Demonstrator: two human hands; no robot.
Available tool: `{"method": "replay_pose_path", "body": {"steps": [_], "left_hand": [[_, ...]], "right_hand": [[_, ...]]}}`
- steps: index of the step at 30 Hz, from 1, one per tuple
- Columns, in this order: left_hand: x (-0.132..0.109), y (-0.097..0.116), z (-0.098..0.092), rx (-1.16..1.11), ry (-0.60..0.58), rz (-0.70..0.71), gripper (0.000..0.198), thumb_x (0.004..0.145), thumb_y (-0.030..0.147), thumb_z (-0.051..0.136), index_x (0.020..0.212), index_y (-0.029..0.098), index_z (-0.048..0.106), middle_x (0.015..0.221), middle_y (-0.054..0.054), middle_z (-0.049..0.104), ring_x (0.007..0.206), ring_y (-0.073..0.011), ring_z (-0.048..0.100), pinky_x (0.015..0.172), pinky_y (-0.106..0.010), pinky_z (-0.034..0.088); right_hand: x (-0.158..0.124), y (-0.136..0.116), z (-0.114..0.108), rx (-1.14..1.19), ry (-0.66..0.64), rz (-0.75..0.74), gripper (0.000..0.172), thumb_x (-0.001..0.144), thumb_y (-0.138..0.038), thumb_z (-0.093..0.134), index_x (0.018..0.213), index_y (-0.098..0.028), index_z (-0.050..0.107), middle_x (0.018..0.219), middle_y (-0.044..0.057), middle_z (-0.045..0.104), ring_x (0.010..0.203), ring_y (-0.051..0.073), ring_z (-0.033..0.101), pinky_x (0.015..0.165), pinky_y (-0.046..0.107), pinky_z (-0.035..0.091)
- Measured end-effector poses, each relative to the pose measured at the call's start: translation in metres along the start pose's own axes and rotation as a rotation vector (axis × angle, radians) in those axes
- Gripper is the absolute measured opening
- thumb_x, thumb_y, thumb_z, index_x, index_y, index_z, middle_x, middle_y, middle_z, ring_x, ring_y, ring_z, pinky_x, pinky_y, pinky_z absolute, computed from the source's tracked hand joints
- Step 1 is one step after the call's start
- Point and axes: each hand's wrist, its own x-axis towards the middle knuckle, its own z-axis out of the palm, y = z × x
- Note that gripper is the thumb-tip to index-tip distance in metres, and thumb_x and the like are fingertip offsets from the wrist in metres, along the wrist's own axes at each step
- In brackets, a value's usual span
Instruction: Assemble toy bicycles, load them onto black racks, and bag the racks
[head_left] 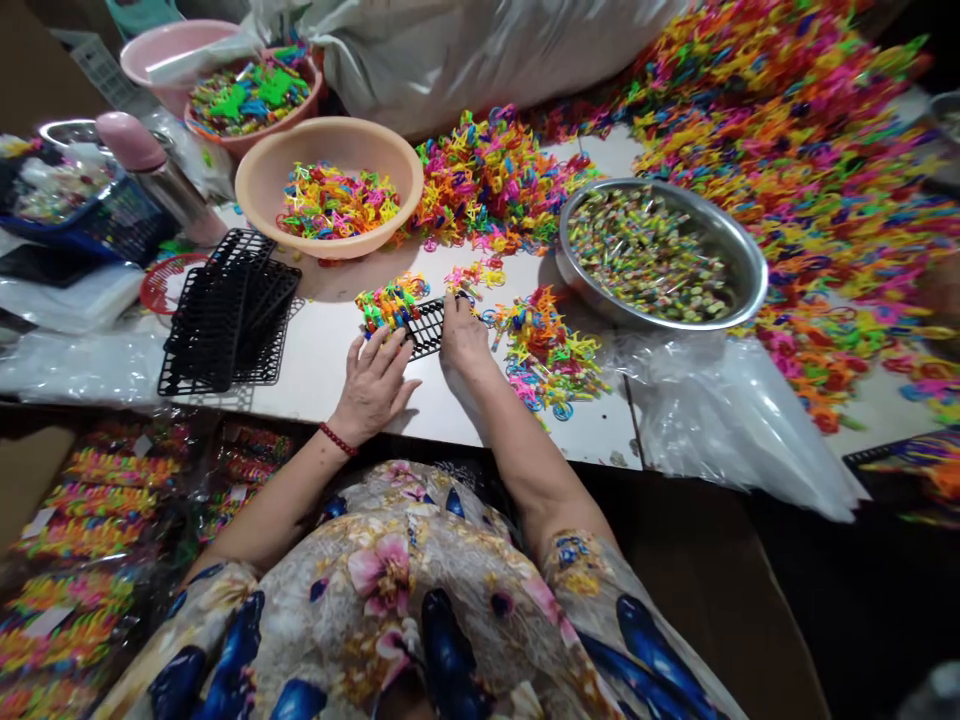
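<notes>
A small black plastic grid (429, 326), a flat rectangular lattice of fine cells, lies on the smooth white counter (315, 370) at the centre of the frame. Its left end is packed with a row of glossy neon plastic pieces (388, 302), thin and looped, in orange, green, yellow and pink.

The left hand (373, 385) lies palm down just below and left of the grid, its fingers straight and spread wide. The fingertips touch the grid's near edge and the hand grips nothing. A red bead bracelet (337, 438) circles its wrist, and the forearm runs down towards the lower left.

The right hand (463, 340) rests knuckles up on the grid's right end, its fingers bent down onto the lattice. The fingertips are hidden, so I cannot tell whether they pinch anything.

Just right of this hand sits a loose pile of pieces (547, 345) in the same neon colours. Left of centre is a stack of black grids (225, 320). Above the hands a round peach plastic basin (259, 185) holds more pieces. To the upper right a shiny steel bowl (739, 250) holds small wrapped bits, with crinkled clear plastic sheeting (720, 410) below it. A large tangled heap of pieces (787, 150) fills the upper right.
</notes>
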Motion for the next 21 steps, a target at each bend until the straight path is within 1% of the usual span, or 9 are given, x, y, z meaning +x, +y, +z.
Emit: {"method": "replay_pose_path", "body": {"steps": [3,5,7,10,14,15,17,19,21], "left_hand": [[0.009,-0.005,0.008,-0.014,-0.029,-0.004,0.037,0.093,0.028,0.055,0.128,0.018,0.059,0.14,-0.015,0.058,0.142,-0.0318,0.042,0.117,-0.057,0.029],[0.008,-0.009,0.008,-0.034,-0.016,-0.016,0.031,0.093,0.023,0.053,0.121,0.017,0.062,0.133,-0.016,0.061,0.141,-0.032,0.043,0.114,-0.058,0.035],[0.002,-0.011,0.002,-0.065,-0.012,-0.008,0.028,0.092,0.021,0.053,0.117,0.016,0.063,0.129,-0.016,0.061,0.14,-0.032,0.043,0.112,-0.057,0.04],[-0.011,-0.009,-0.014,-0.101,-0.047,0.021,0.027,0.091,0.019,0.055,0.116,0.017,0.063,0.127,-0.016,0.06,0.139,-0.0319,0.043,0.11,-0.056,0.044],[-0.026,0.001,-0.031,-0.124,-0.097,0.033,0.04,0.09,0.018,0.057,0.13,0.022,0.057,0.129,-0.015,0.059,0.138,-0.0323,0.045,0.108,-0.057,0.046],[-0.028,0.003,-0.032,-0.129,-0.095,0.027,0.045,0.09,0.018,0.057,0.135,0.023,0.053,0.13,-0.015,0.059,0.137,-0.0321,0.045,0.108,-0.057,0.046],[-0.03,0.004,-0.033,-0.132,-0.066,0.01,0.057,0.091,0.02,0.057,0.146,0.024,0.043,0.135,-0.015,0.057,0.137,-0.0317,0.046,0.109,-0.056,0.045],[-0.029,0.003,-0.032,-0.126,-0.034,-0.003,0.064,0.092,0.023,0.058,0.151,0.024,0.036,0.14,-0.016,0.053,0.139,-0.0322,0.044,0.111,-0.056,0.044],[-0.026,-0.001,-0.03,-0.12,-0.022,-0.005,0.063,0.093,0.025,0.056,0.152,0.023,0.035,0.143,-0.017,0.052,0.142,-0.033,0.041,0.113,-0.057,0.041]], "right_hand": [[-0.002,-0.002,-0.004,-0.009,-0.034,-0.008,0.04,0.094,-0.007,0.038,0.131,-0.01,0.054,0.126,0.019,0.054,0.091,0.022,0.065,0.077,0.031,0.051],[-0.011,0.0,-0.008,0.001,-0.06,-0.037,0.033,0.094,-0.007,0.04,0.119,-0.013,0.061,0.123,0.017,0.055,0.089,0.022,0.063,0.075,0.03,0.049],[-0.028,0.004,-0.011,0.026,-0.038,-0.105,0.032,0.095,-0.009,0.039,0.114,-0.015,0.064,0.123,0.016,0.055,0.091,0.022,0.062,0.076,0.031,0.049],[-0.064,0.014,-0.01,0.103,0.047,-0.261,0.033,0.096,-0.01,0.038,0.111,-0.017,0.067,0.128,0.016,0.055,0.098,0.025,0.059,0.083,0.035,0.049],[-0.11,0.032,-0.001,0.266,0.134,-0.417,0.031,0.095,-0.011,0.041,0.11,-0.016,0.068,0.133,0.017,0.054,0.114,0.026,0.055,0.095,0.038,0.048],[-0.119,0.036,0.0,0.308,0.16,-0.412,0.03,0.095,-0.012,0.042,0.112,-0.016,0.067,0.132,0.017,0.054,0.118,0.026,0.054,0.097,0.038,0.048],[-0.13,0.04,0.002,0.374,0.211,-0.333,0.028,0.098,-0.017,0.043,0.115,-0.016,0.065,0.126,0.017,0.058,0.117,0.026,0.055,0.097,0.038,0.049],[-0.136,0.038,0.001,0.397,0.225,-0.216,0.025,0.1,-0.026,0.045,0.114,-0.016,0.063,0.112,0.015,0.063,0.105,0.025,0.059,0.09,0.037,0.05],[-0.137,0.032,0.001,0.358,0.19,-0.149,0.026,0.1,-0.037,0.05,0.107,-0.016,0.063,0.097,0.012,0.064,0.09,0.024,0.06,0.079,0.034,0.05]]}}
